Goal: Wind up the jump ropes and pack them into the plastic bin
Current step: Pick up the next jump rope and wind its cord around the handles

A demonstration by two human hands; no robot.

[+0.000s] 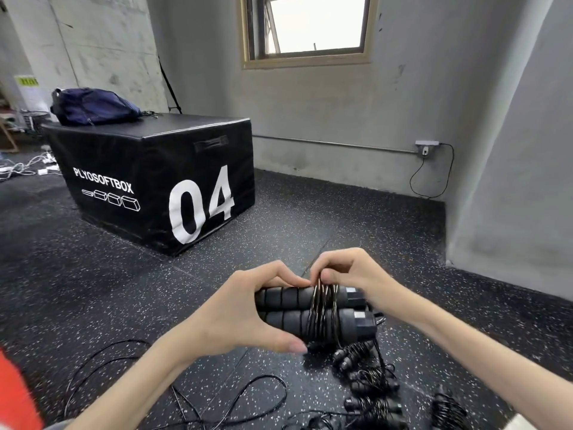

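Head view: left hand (229, 318) grips paired handles (307, 311); right hand (347, 271) fingers pinch the cord (322, 301), whose coils may spring loose if released.

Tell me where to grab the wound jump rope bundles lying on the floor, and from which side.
Take each wound bundle around its middle, where the cord coils bind the two handles together, coming from above. They lie flat on the rubber floor, so only the top and sides are open. Avoid the loose cord nearby. Both hands are busy: the left hand holds the handles, the right hand pinches the wraps.
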